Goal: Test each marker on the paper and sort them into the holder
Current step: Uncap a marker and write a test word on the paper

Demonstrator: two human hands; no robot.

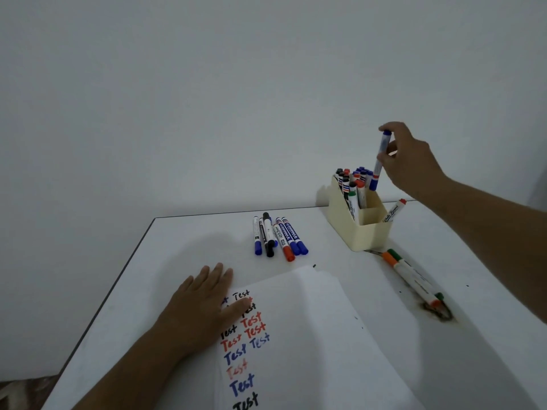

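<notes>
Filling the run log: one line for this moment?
right hand: lowering blue marker into holder | left hand: flat on paper | untested markers: on table

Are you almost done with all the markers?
Over halfway. Done: many markers stand in the holder, and the paper shows rows of "Test". In hand: the right hand lowers a blue marker into the holder. Left: the row of markers mid-table, perhaps the orange and green ones.

A plain pale wall point(207, 84) fills the upper view behind a white table point(183, 241) with a dark edge, dimly and evenly lit, and a patch of brownish floor point(26, 389) shows at bottom left.
</notes>
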